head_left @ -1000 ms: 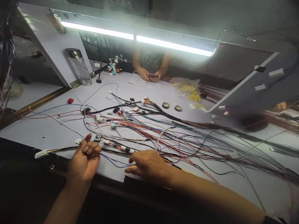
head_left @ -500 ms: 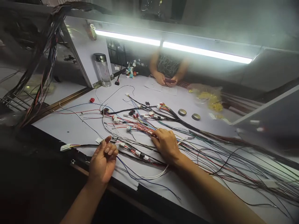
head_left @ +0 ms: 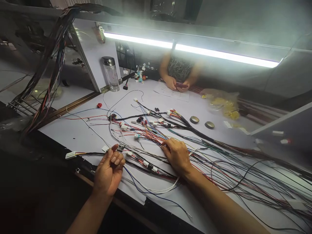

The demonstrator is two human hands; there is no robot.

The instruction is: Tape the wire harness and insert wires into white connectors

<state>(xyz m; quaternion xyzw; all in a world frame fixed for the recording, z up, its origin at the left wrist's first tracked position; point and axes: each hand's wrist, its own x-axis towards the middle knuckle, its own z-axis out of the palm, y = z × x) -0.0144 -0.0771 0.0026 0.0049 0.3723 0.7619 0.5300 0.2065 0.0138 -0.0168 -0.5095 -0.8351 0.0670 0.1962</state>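
Note:
My left hand (head_left: 109, 170) is raised over the table's front edge, its fingers curled in towards the thumb. From its right side run blue and white wires (head_left: 146, 188), whose held ends are hidden by the fingers. My right hand (head_left: 177, 156) rests on the wire harness, closed around a bundle of red and orange wires (head_left: 152, 135). Between the hands lies a branch with white connectors (head_left: 148, 165). A black-sleeved cable ends in a white connector (head_left: 71, 155) left of my left hand. Behind the hands lie more connectors, among them a light blue one (head_left: 136, 136).
Two tape rolls (head_left: 194, 120) lie behind the harness. Farther back are a glass bottle (head_left: 111, 74), a pile of small connectors (head_left: 140, 74) and a bag of yellow parts (head_left: 224, 104). Across the table another person's hands (head_left: 179, 85) hold a phone. Loose wires (head_left: 243, 175) spread rightward.
The whole view has shifted slightly, so everything sits a little farther right. Both hands keep nearly the same pose and place on the wires.

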